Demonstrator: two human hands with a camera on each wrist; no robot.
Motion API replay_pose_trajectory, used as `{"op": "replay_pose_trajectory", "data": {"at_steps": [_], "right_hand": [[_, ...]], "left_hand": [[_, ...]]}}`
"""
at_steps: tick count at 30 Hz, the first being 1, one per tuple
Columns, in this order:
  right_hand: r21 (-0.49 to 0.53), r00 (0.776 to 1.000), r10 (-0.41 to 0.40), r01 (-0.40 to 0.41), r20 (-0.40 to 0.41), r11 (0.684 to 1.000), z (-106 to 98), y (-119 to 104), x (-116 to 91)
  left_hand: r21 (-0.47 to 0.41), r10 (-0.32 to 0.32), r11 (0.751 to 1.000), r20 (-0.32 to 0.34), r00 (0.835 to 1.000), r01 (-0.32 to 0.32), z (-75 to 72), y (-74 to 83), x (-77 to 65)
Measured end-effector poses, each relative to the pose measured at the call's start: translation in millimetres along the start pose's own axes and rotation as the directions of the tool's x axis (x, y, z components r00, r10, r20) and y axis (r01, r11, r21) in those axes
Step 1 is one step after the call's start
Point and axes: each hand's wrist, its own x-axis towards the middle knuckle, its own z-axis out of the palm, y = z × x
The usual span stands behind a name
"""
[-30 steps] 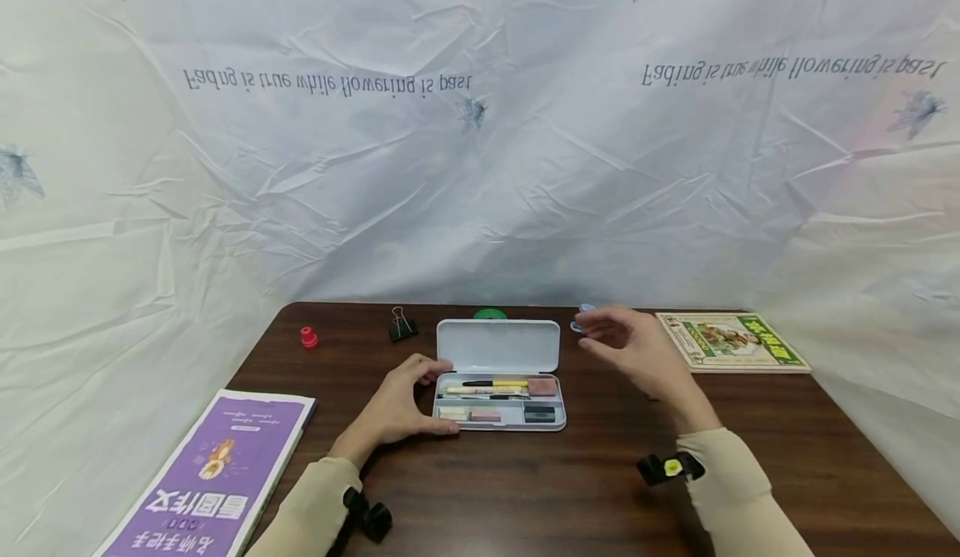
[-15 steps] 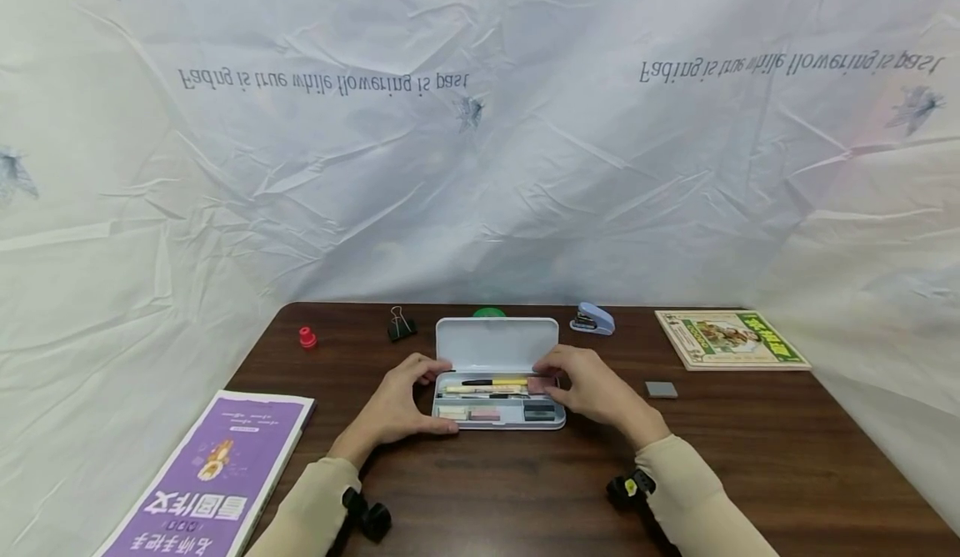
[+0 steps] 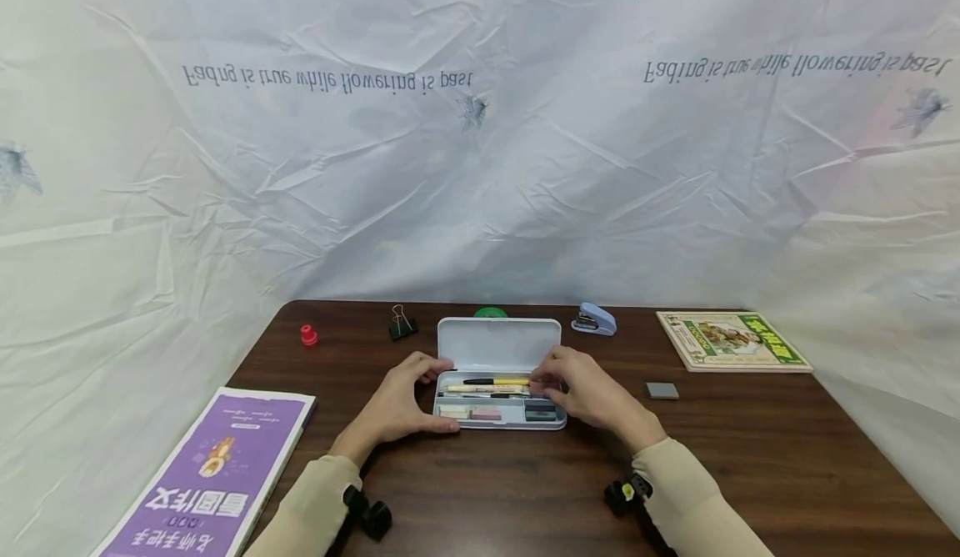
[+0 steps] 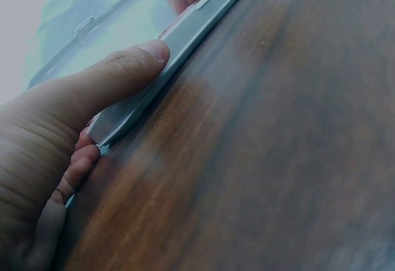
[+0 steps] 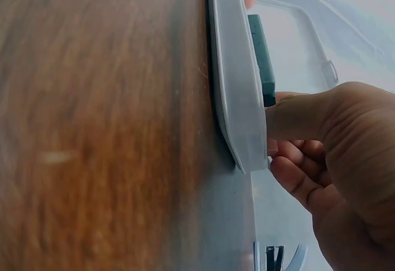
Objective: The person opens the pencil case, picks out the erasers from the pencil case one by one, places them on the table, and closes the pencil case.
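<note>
Currently, a white pencil case point(image 3: 501, 426) is set on the brown desk point(image 3: 510, 490), between the two hands, with its lid point(image 3: 498, 344) raised at the back. Its left end is gripped by the left hand point(image 3: 396, 400): the thumb is laid along the near wall, and the other fingers are bent round the far left corner. At the right end of the case, the pink eraser point(image 3: 536, 388) is pinched between the thumb and fingers of the right hand point(image 3: 588, 388) and is partly hidden by them.

In the far compartment of the case, a yellow and black pencil point(image 3: 498, 381) and a cream pen point(image 3: 480, 389) are laid lengthwise, left of the pink eraser. In the near compartments, a pale block point(image 3: 453, 412) and a rosy block point(image 3: 485, 413) are placed side by side at the left, and a dark block point(image 3: 541, 413) at the right.

Behind the case, a green object point(image 3: 491, 312) is mostly covered by the lid. Beyond the case to the left, a black binder clip point(image 3: 402, 326) and, farther out, a small red object point(image 3: 309, 336) are seen. To the right of the case, a grey block point(image 3: 662, 390) is found, with a blue stapler point(image 3: 595, 319) farther back and a green-and-cream book point(image 3: 731, 341) well apart. Left of the case and nearer, a purple book point(image 3: 206, 465) is laid flat.
</note>
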Motion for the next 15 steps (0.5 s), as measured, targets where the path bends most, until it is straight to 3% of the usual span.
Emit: {"op": "replay_pose_trajectory", "data": {"at_steps": [8, 15], "right_hand": [[0.057, 0.999, 0.021, -0.02, -0.026, 0.998, -1, -1, 1], [0.079, 0.981, 0.014, 0.001, -0.195, 0.997, -37, 1, -10]], "left_hand": [[-0.009, 0.009, 1.0, -0.006, 1.0, -0.009, -0.6, -0.7, -0.5], [-0.008, 0.019, 1.0, -0.009, 1.0, -0.019, -0.1, -0.3, -0.1]]}}
